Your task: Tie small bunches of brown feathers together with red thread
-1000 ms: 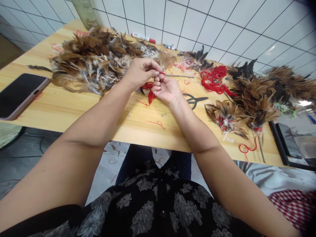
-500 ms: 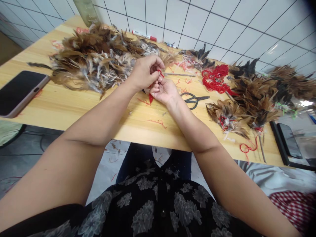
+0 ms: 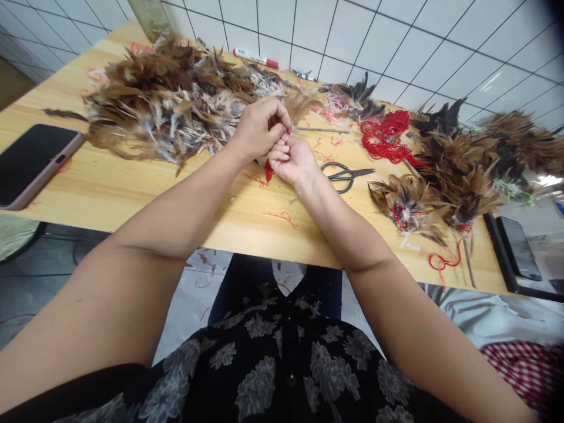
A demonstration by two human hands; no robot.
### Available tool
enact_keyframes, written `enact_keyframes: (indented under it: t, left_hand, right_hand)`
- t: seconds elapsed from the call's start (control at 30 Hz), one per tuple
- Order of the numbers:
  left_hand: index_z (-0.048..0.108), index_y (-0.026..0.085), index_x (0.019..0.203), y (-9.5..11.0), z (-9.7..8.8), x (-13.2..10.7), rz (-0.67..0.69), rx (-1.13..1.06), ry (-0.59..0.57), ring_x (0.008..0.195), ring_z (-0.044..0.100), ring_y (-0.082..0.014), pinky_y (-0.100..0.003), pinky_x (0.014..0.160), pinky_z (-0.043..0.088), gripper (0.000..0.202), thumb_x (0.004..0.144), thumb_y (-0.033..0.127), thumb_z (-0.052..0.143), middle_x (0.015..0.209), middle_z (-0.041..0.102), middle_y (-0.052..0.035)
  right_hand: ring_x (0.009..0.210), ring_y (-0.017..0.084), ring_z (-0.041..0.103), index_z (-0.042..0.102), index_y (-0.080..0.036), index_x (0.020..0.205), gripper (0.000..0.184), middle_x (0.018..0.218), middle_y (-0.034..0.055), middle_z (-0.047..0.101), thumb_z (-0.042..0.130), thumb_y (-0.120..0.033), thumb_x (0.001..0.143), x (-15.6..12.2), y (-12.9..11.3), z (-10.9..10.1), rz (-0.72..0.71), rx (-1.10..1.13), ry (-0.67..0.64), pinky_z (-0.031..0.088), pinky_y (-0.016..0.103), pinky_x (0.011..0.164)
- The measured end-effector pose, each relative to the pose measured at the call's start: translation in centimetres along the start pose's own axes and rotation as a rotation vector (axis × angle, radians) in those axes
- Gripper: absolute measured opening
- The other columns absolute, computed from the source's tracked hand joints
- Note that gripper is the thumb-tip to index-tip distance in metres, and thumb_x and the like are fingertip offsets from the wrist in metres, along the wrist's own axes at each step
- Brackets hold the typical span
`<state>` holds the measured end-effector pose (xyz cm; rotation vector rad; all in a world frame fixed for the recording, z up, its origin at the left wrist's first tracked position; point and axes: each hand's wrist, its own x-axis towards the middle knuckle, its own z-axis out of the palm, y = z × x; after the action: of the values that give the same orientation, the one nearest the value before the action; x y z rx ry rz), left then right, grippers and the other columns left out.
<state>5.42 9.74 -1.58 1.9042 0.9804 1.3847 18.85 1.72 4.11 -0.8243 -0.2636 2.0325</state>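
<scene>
- In the head view, the thread (image 3: 288, 131) was seen as a short red bit at the fingertips, where a raised loop had been shown half a second earlier; the scissors (image 3: 351, 174) were left where they lay.
- The thread was pinched by the left hand (image 3: 259, 127); the right hand (image 3: 294, 161) was curled against it, and whether anything was gripped there could not be told.
- The hands were held over the table (image 3: 247, 235), feathers (image 3: 163, 111) close on the left, the scissors near the right wrist; wood with red scraps (image 3: 282, 219) was shown between the forearms, down to the near edge.
- The thread looked thin, bright and mostly hidden.
</scene>
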Motion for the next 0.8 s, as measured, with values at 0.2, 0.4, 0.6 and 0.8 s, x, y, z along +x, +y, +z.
enact_keyframes:
  t: [0.2, 0.4, 0.6, 0.8]
  left_hand:
    - [0.068, 0.031, 0.092, -0.1, 0.2, 0.2, -0.066, -0.072, -0.030, 0.101, 0.055, -0.0268, -0.048, 0.108, 0.046, 0.026, 0.089, 0.019, 0.091, 0.087, 0.071, 0.0019]
    - [0.070, 0.033, 0.085, 0.4, 0.3, -0.2, -0.125, -0.061, -0.043, 0.096, 0.060, -0.0277, -0.047, 0.101, 0.054, 0.020, 0.086, 0.030, 0.090, 0.080, 0.073, 0.0019]
    - [0.068, 0.028, 0.085, 0.9, 0.7, -0.5, -0.132, -0.149, -0.015, 0.091, 0.060, -0.0232, -0.045, 0.095, 0.054, 0.025, 0.081, 0.031, 0.092, 0.087, 0.075, 0.0010]
    - [0.069, 0.030, 0.082, 1.0, 1.2, -0.8, -0.117, -0.304, -0.010, 0.091, 0.064, -0.0240, -0.048, 0.095, 0.051, 0.028, 0.068, 0.043, 0.088, 0.088, 0.080, -0.0005]
  right_hand:
    - [0.039, -0.002, 0.030, 0.039, -0.026, 0.089, 0.046, 0.062, -0.0162, 0.033, 0.042, -0.010, 0.132, -1.3, 0.1, 0.9, 0.041, 0.278, 0.078, 0.018, 0.005, 0.044]
    - [0.041, 0.001, 0.030, 0.039, -0.027, 0.091, 0.043, 0.063, -0.0153, 0.034, 0.040, -0.008, 0.130, -1.1, 0.0, 0.4, 0.071, 0.255, 0.059, 0.019, 0.006, 0.044]
    - [0.043, 0.001, 0.027, 0.039, -0.027, 0.092, 0.041, 0.067, -0.0141, 0.036, 0.040, -0.010, 0.129, -0.8, -0.1, 0.4, 0.059, 0.203, 0.060, 0.018, 0.007, 0.044]
    - [0.041, -0.001, 0.027, 0.039, -0.026, 0.089, 0.046, 0.066, -0.0146, 0.033, 0.040, -0.022, 0.135, -1.7, 0.1, 1.2, 0.090, 0.227, 0.087, 0.017, 0.005, 0.043]
